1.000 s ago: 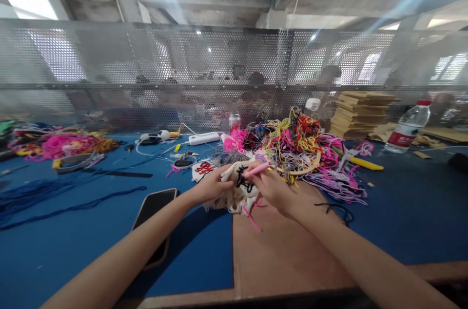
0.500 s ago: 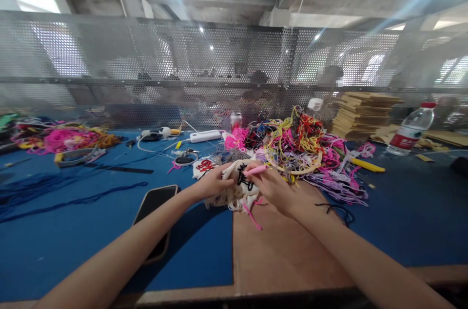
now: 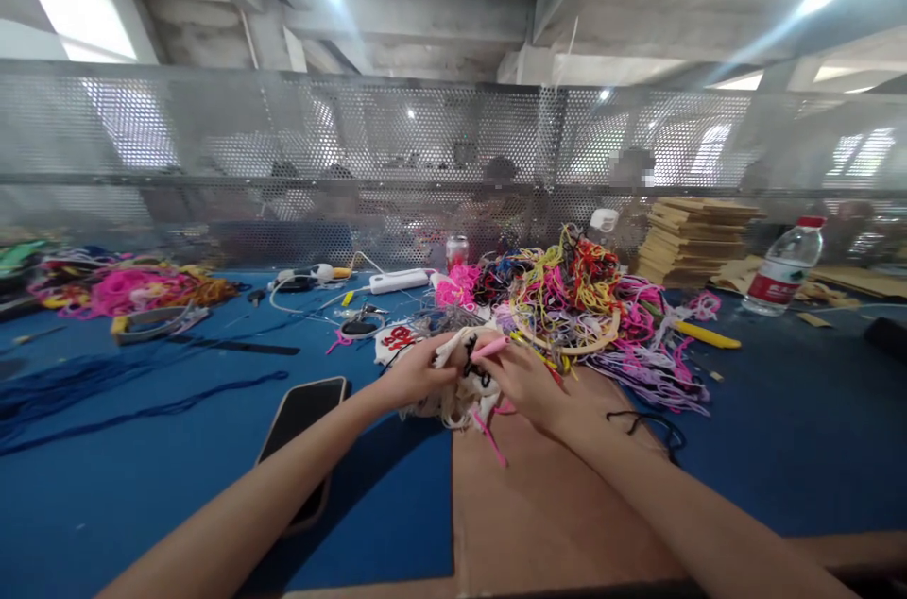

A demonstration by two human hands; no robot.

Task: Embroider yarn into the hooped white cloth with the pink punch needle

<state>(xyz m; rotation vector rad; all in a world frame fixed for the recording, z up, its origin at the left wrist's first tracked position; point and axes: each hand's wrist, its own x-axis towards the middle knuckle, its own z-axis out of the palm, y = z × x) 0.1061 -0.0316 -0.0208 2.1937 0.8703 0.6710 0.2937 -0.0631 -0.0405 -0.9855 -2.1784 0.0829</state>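
My left hand (image 3: pixel 417 374) is closed on a cream cloth piece (image 3: pixel 453 396) with black stitching, held just above the table. My right hand (image 3: pixel 521 377) pinches a slim pink tool (image 3: pixel 490 347), its tip pointing left at the black stitching. Pink yarn strands (image 3: pixel 491 434) hang from the cloth onto a brown board (image 3: pixel 539 504). A large tangle of coloured yarn (image 3: pixel 588 297) lies right behind my hands.
A black phone (image 3: pixel 301 434) lies on the blue table (image 3: pixel 128 476) left of my arm. Behind are a white patch with red stitching (image 3: pixel 395 339), a power strip (image 3: pixel 397 281), a can (image 3: pixel 457 251), stacked cardboard (image 3: pixel 694 240), a water bottle (image 3: pixel 783 266) and a perforated metal screen (image 3: pixel 283 164).
The view has tilted up a little, so everything sits lower in the picture. My hands stay on the cloth and the pink tool, with only small shifts.
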